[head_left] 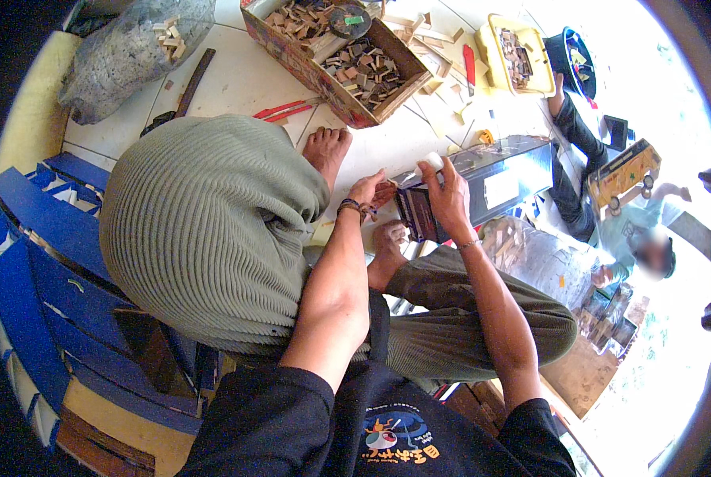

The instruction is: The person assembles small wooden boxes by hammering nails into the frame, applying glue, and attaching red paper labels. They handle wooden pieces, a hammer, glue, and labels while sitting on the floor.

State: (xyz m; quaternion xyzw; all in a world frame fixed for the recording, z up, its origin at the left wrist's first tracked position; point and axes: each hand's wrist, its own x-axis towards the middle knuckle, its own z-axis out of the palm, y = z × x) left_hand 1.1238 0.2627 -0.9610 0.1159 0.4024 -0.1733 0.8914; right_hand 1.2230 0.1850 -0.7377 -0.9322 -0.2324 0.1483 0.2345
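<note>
Tiled flr (232, 83): RH (449, 195) grips white obj (430, 162), LH (364, 191) by dk box (479, 197).

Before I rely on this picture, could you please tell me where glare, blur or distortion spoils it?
In the head view, the right side washes out to white; bright glare marks the dark box beside the right hand; the blue boxes bow along the left rim; a co-worker's head is blurred.
</note>
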